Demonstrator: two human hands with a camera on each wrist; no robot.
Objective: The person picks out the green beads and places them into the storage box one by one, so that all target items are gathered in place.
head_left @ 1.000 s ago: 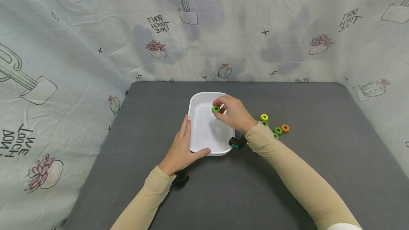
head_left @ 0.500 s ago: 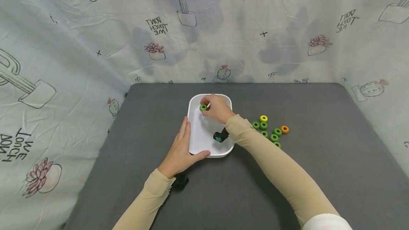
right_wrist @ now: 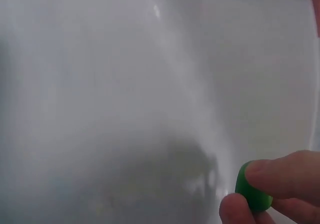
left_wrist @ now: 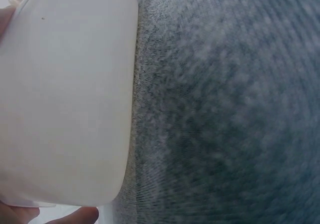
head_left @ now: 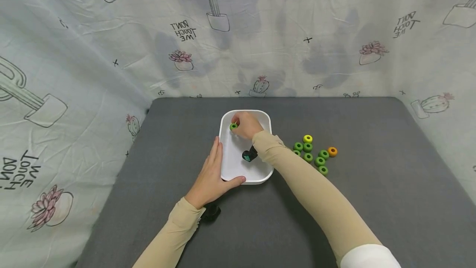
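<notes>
With fingers straight and thumb spread, the left hand (head_left: 210, 175) rests against the white tray (head_left: 231, 162), while farther away, past loose rings (head_left: 308, 157) at right, the right hand (head_left: 246, 125), reaching across, has edged left, its pinched green ring (head_left: 233, 127) now at the far-left wall, unreleased.

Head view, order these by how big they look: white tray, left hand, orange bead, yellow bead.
Largest: white tray
Next: left hand
Smallest: orange bead and yellow bead, which look about alike, so unranked between them.
</notes>
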